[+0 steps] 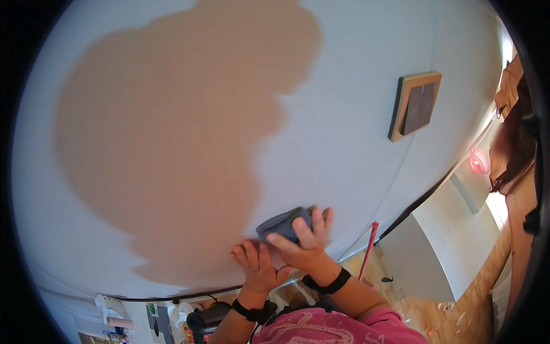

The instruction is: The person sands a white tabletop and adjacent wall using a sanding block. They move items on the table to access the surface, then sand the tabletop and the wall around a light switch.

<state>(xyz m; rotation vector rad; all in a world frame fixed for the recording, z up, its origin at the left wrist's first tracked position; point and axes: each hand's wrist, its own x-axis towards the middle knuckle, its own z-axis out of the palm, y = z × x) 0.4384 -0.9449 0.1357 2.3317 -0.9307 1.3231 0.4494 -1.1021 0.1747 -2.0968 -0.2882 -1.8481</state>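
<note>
A folded dark grey cloth (279,224) is held against the white wall (344,143) by my right hand (309,243), whose fingers wrap over one side of it. Just to the left and slightly lower, my left hand (259,269) has its fingers spread and holds nothing. Its fingertips reach the wall, though I cannot tell how firmly they touch. Both wrists wear black bands. A large shadow covers the wall to the left of and above my hands.
A wall switch (417,107) with a gold frame is at the upper right. To the lower right stand a red pole (369,249) and a white cabinet (435,241) on a wooden floor. A black kettle (209,317) and several small items are at the lower left. Brown curtains (513,132) hang far right.
</note>
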